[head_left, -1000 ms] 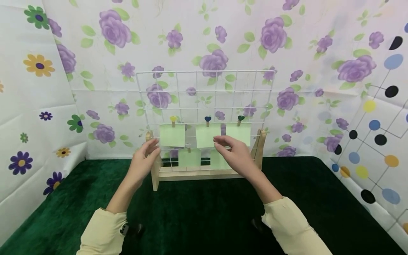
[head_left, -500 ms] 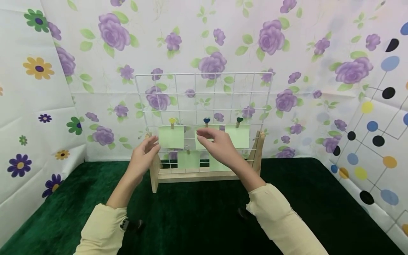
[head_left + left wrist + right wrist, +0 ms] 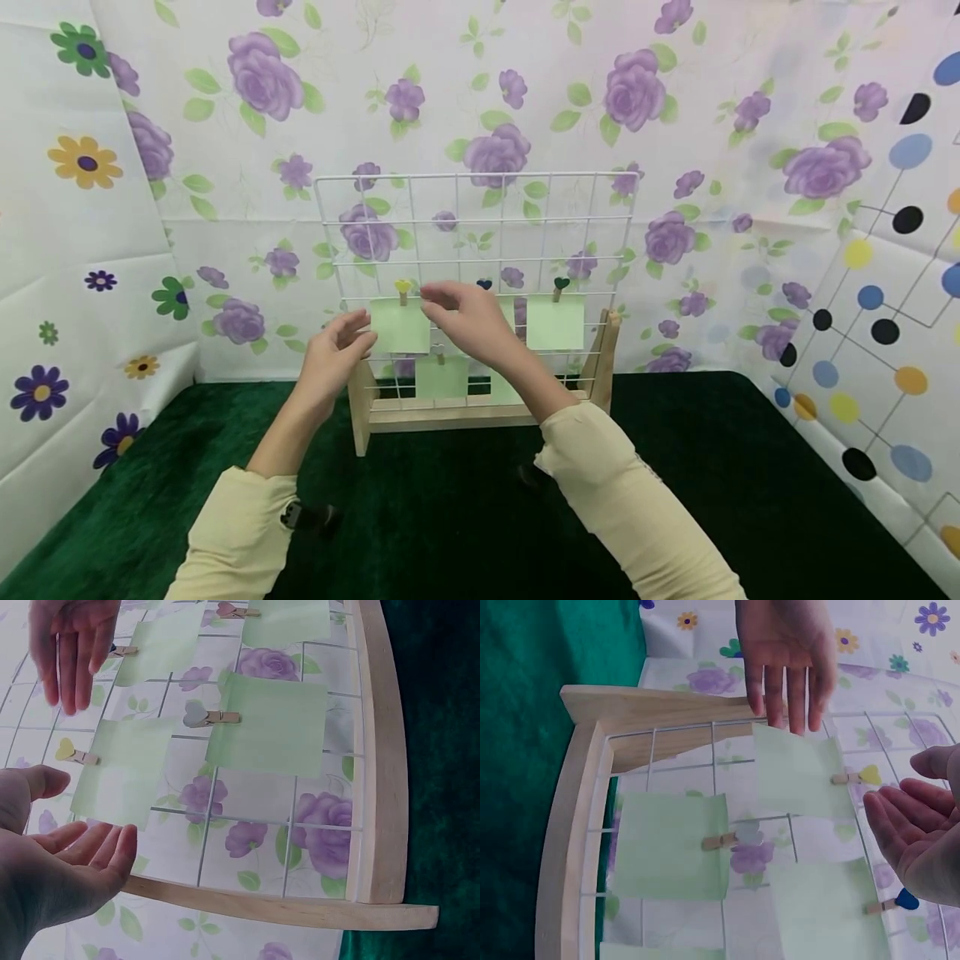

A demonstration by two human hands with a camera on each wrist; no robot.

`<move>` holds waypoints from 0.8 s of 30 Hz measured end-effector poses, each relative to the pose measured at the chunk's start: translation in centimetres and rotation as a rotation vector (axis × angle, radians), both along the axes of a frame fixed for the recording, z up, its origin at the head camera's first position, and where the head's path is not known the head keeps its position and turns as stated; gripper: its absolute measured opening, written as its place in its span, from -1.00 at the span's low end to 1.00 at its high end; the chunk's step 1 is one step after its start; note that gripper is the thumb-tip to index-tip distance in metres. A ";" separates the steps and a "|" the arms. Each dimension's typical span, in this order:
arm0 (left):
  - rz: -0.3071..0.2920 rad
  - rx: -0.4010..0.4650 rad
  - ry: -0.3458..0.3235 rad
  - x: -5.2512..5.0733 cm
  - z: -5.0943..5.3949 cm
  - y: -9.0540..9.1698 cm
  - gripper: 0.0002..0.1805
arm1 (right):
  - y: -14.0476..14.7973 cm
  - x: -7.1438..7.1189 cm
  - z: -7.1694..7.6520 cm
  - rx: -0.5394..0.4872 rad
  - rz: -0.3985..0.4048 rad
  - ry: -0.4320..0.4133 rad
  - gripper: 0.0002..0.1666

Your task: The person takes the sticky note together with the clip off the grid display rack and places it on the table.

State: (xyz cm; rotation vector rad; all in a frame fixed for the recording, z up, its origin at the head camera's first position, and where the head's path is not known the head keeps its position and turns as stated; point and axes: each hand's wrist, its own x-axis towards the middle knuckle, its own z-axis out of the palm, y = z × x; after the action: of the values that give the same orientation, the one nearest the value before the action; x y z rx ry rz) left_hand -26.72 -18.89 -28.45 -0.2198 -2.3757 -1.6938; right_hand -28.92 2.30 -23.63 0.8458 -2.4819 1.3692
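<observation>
Pale green paper notes hang on a white wire grid [image 3: 480,221], held by small wooden clothespins with heart tops. My right hand [image 3: 472,325] hovers in front of the grid, thumb and fingers apart and holding nothing. Its fingertips are beside the clothespin with the yellow heart [image 3: 402,289], which grips the upper left note [image 3: 397,329]. By that note's left edge is my left hand [image 3: 330,362], fingers loosely bent and holding nothing. A silver-heart clothespin [image 3: 214,716] grips a lower note [image 3: 270,727]. My right hand partly covers the upper middle note and its blue-heart clothespin [image 3: 896,902].
A wooden stand [image 3: 457,417] carries the grid on a dark green cloth [image 3: 435,500]. Behind it hangs a white sheet with purple flowers [image 3: 633,87]. To the upper right, a note [image 3: 555,323] hangs from a dark green-heart clothespin [image 3: 561,287].
My right hand has moved left across the grid, from the upper middle note to the yellow-heart clothespin. My left hand has barely moved. The notes remain clipped as before.
</observation>
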 end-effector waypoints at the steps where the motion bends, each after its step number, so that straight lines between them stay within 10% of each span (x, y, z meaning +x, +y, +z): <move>1: -0.002 -0.001 -0.003 0.0 0.1 0.0 -0.39 | -0.2 -0.1 0.1 0.007 -0.002 0.005 -0.59; 24: -0.018 -0.051 -0.053 -0.3 1.0 0.4 -0.39 | -2.8 -1.1 1.9 0.106 0.000 -0.064 -0.46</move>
State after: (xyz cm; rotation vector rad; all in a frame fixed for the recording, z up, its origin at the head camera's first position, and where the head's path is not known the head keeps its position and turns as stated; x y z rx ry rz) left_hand -26.99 -18.51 -27.46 -0.2077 -2.4646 -1.6681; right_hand -30.05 -0.55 -21.78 0.8362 -2.6232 1.2937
